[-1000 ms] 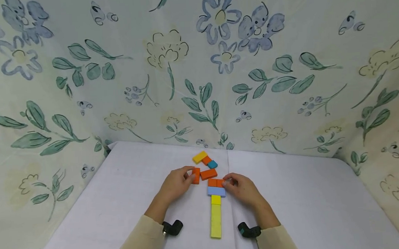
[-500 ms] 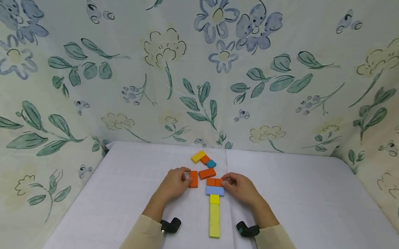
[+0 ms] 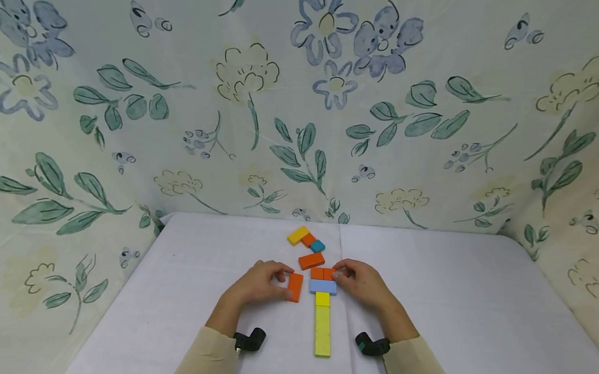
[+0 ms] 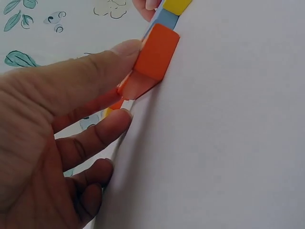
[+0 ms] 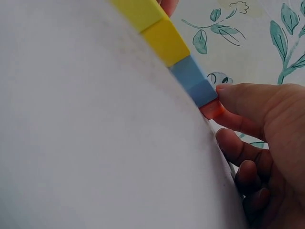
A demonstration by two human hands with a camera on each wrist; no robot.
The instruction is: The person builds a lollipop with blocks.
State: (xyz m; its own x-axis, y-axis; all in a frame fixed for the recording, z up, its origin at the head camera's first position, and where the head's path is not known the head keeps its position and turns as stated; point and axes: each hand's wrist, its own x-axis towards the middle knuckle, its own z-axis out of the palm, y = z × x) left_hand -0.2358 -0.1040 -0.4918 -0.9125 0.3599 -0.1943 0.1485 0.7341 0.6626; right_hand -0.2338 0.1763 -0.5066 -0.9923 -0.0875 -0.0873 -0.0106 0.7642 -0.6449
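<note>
My left hand (image 3: 256,285) pinches an orange rectangular block (image 3: 295,287) at its left side, thumb and index finger on its ends. In the left wrist view that orange block (image 4: 157,52) fills the space beyond the thumb. Thumb and index finger of my right hand (image 3: 366,284) pinch the right one of two small orange blocks (image 3: 329,274), which lie side by side. Directly below them lies a light blue block (image 3: 323,287), then a small yellow block (image 3: 322,299) and a long pale yellow strip (image 3: 322,332), all in one column. In the right wrist view fingers partly hide the orange block (image 5: 212,109).
Another orange block (image 3: 311,260) lies tilted just above the column. Farther back sit a yellow-orange block (image 3: 299,235), a small orange block (image 3: 308,240) and a teal block (image 3: 317,246), close together. White cloth covers the table (image 3: 435,315); a floral curtain (image 3: 256,116) hangs behind.
My left hand has drawn the orange block left, away from the tilted one, then toward me, to the left of the blue block. My right hand stays at the small orange block.
</note>
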